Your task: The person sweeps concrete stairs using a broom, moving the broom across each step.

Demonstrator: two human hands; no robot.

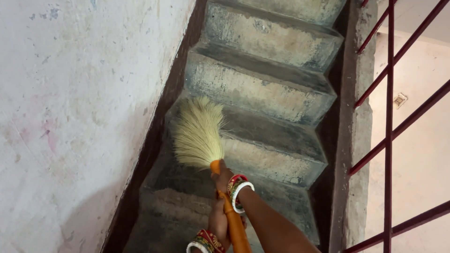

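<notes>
The right hand is wrapped tight around the orange handle of a broom, right up near the brush. Its fingers are curled all the way around, with no gap. The left hand sits lower on the same handle, near the bottom of the picture. Its fingers are closed around the handle too, but part of the hand is hidden behind the stick.

Both wrists wear red and white bangles.

The pale yellow bristles fan out and point up the grey stairs. The bristle tips sit over a step, close to the dark strip along the white wall. Dark red railing bars stand on the right side.
</notes>
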